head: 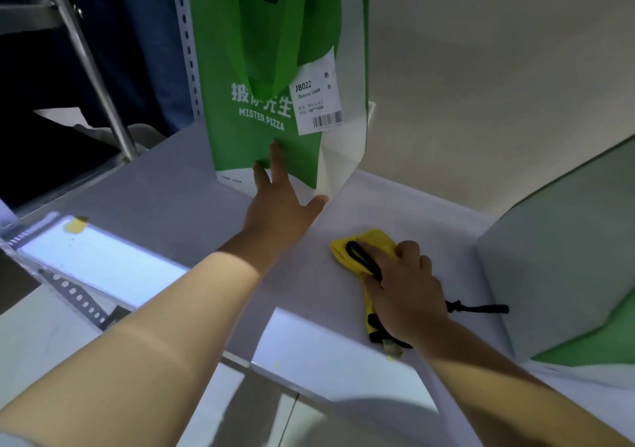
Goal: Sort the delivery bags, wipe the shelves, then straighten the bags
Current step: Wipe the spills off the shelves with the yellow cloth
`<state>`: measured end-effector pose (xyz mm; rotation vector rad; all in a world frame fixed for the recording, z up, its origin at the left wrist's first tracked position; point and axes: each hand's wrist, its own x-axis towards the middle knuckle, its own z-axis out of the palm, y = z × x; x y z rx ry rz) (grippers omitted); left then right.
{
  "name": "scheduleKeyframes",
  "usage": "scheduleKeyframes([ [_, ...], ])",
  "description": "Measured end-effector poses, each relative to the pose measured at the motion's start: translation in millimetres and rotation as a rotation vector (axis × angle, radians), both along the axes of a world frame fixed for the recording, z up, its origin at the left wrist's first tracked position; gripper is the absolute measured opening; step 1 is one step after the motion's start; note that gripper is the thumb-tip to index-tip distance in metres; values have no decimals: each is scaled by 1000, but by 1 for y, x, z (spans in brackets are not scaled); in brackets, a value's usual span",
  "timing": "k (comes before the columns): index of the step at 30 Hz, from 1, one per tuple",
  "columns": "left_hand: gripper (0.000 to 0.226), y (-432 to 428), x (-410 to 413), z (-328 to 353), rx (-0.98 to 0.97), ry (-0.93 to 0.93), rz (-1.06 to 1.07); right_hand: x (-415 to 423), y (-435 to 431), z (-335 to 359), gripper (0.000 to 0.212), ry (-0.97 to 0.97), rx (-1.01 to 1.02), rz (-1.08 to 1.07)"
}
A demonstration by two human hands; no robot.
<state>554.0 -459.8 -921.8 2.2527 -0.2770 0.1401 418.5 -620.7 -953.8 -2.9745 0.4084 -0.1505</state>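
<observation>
Green bag (220,68) is showing white print: MISTER PIZZA. Chinese characters are sitting above it: 披, a glyph half hidden by the handle (269,51), then 先生. White label (318,98) on the bag front is reading J8022, Delivery 72609, barcode at the bottom. Smaller label lines and the print along the bag's bottom edge are coming out too small to read.

— Where is the left hand (278,202)?
— Fingers straight, tips against the lower front of the upright green-and-white non-woven delivery bag (254,68). Its white paper label (318,98) reads J8022.
— The right hand (409,292)?
— Curled over a crumpled yellow cloth (376,242), pressing it on the pale grey shelf board (165,189). A black cord (481,308) runs beneath, possibly tied to it.
— Anything else?
— A second green-and-white bag (556,275), tilted, at the right.
</observation>
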Motion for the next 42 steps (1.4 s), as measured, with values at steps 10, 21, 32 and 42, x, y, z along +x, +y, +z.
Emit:
scheduleKeyframes([
  [10, 106, 19, -19, 5, 10, 49, -81, -4, 11, 10, 48, 95, -38, -68],
  [21, 51, 93, -107, -3, 73, -59, -85, -27, 33, 27, 48, 133, -60, -16],
  [32, 28, 216, -161, -26, 26, -48, 162, -24, 143, 48, 41, -4, 82, 424],
  [42, 73, 292, -84, 28, 99, -216, 336, 47, 252, 49, 42, -110, 125, 524],
])
